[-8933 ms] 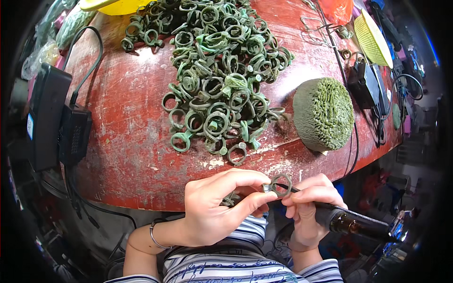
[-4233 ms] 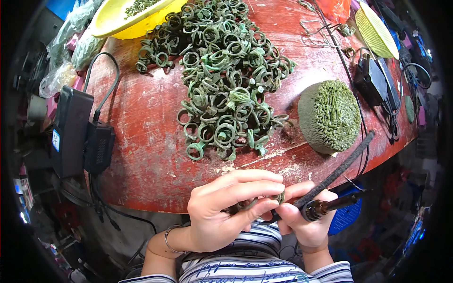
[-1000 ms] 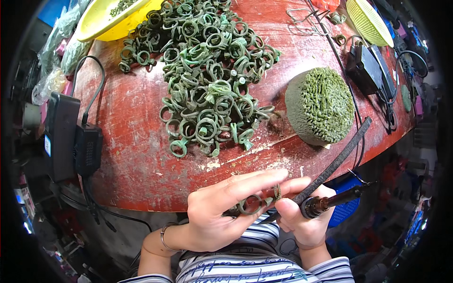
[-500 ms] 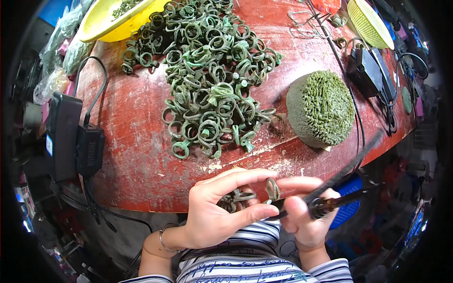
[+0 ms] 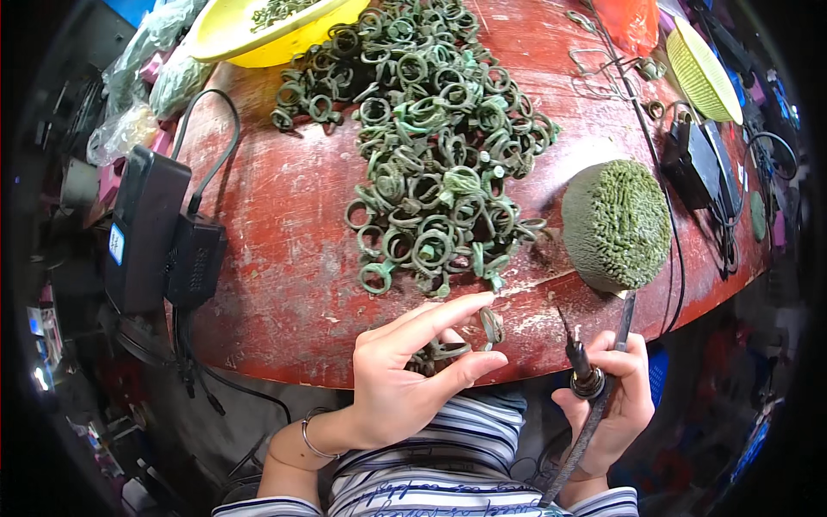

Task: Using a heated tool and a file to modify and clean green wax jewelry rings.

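Observation:
My left hand (image 5: 392, 388) pinches a greenish metal ring (image 5: 492, 327) upright between thumb and index fingertip. Several more rings (image 5: 439, 351) lie in its curled palm. To the right, my right hand (image 5: 633, 405) grips two tools together: a long, dark, rough file (image 5: 588, 428) slanting down toward my lap, and a dark pen-shaped tool (image 5: 585, 379) with a thin tip pointing up. Both tools are apart from the ring. Beyond my left hand, a large heap of similar green-grey rings (image 5: 431, 185) covers the middle of the red table (image 5: 284, 284).
A round, rough-topped green block (image 5: 616, 226) stands right of the heap. Black power adapters with cables sit at the left (image 5: 146, 233) and right (image 5: 693, 164). A yellow bowl (image 5: 280, 47) and a pale-yellow basket (image 5: 705, 73) are at the back, near an orange bag (image 5: 627, 26).
My right hand has pulled away to the right from the left hand. Its file and pen-shaped tool have swung to a steeper angle. The ring stays pinched in my left hand; the whole view has shifted.

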Demonstrator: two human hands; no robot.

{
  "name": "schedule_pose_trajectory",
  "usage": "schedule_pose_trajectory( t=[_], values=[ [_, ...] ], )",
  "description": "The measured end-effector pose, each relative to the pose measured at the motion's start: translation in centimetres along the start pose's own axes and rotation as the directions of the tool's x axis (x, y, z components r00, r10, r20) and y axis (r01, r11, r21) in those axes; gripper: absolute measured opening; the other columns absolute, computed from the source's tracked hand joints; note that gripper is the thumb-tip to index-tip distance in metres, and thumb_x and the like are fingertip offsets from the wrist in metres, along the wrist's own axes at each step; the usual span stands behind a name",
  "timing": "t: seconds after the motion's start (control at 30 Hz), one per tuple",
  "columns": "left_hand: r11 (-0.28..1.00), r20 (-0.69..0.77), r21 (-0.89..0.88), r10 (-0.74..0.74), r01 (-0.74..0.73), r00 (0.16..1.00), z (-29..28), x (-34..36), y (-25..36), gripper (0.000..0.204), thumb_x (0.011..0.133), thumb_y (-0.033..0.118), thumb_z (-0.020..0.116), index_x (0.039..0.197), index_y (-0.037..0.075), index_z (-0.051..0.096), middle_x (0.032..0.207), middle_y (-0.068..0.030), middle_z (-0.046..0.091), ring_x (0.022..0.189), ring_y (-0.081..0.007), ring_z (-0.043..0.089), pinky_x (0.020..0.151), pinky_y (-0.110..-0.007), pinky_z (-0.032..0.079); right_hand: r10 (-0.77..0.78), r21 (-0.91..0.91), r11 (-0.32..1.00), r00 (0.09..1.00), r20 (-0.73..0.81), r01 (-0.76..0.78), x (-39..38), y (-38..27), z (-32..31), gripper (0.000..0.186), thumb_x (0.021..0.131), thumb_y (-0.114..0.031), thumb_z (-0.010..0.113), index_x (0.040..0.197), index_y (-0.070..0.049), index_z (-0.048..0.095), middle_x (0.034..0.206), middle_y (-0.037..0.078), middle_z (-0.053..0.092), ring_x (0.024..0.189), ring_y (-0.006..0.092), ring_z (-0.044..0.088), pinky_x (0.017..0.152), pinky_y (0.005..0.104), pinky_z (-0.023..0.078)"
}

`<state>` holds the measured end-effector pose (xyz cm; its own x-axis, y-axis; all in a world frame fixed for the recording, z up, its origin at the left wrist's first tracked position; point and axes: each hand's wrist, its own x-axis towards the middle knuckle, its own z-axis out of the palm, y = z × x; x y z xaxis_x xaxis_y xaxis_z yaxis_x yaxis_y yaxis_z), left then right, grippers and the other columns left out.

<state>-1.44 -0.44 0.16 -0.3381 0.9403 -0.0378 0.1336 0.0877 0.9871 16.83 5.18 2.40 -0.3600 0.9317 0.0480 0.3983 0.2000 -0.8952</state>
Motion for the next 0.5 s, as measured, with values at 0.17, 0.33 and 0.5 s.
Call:
schedule_pose_trajectory(
  t=[0.17, 0.33, 0.5],
  values=[
    [0.998, -0.046, -0.052, -0.044, 0.041, 0.998, -0.2, -0.2, -0.1, 0.042, 0.069, 0.000, 0.069, 0.109, -0.001, 0.056, 0.089, -0.0096, 0.063, 0.060, -0.0050, 0.052, 0.054, -0.019, 0.046, -0.187, -0.224, 0.952, 0.975, 0.119, 0.210, -0.7, 1.9, 0.8, 0.044, 0.067, -0.024, 0.075, 0.097, 0.001, 0.054, 0.072, 0.012, 0.059, 0.058, 0.0197, 0.058, 0.053, 0.0272, 0.047],
    [0.994, -0.076, -0.065, -0.093, 0.088, 0.993, 0.0, -0.3, 0.1, 0.044, 0.069, -0.002, 0.069, 0.110, -0.002, 0.054, 0.090, -0.0089, 0.062, 0.063, -0.0040, 0.049, 0.057, -0.017, 0.043, -0.330, -0.267, 0.894, 0.932, 0.148, 0.359, -0.5, 2.9, 0.9, 0.043, 0.070, -0.030, 0.072, 0.089, 0.003, 0.052, 0.061, 0.008, 0.056, 0.049, 0.0194, 0.056, 0.044, 0.0268, 0.045],
    [1.000, -0.081, 0.023, 0.023, -0.021, 0.996, -0.3, -0.2, -0.5, 0.045, 0.068, -0.004, 0.069, 0.110, -0.003, 0.054, 0.091, -0.0092, 0.061, 0.067, -0.0046, 0.049, 0.062, -0.017, 0.042, -0.346, -0.343, 0.850, 0.915, 0.209, 0.400, -0.1, 2.5, 0.9, 0.044, 0.069, -0.031, 0.072, 0.088, 0.002, 0.051, 0.060, 0.006, 0.054, 0.046, 0.0197, 0.053, 0.041, 0.0272, 0.043]
  ],
)
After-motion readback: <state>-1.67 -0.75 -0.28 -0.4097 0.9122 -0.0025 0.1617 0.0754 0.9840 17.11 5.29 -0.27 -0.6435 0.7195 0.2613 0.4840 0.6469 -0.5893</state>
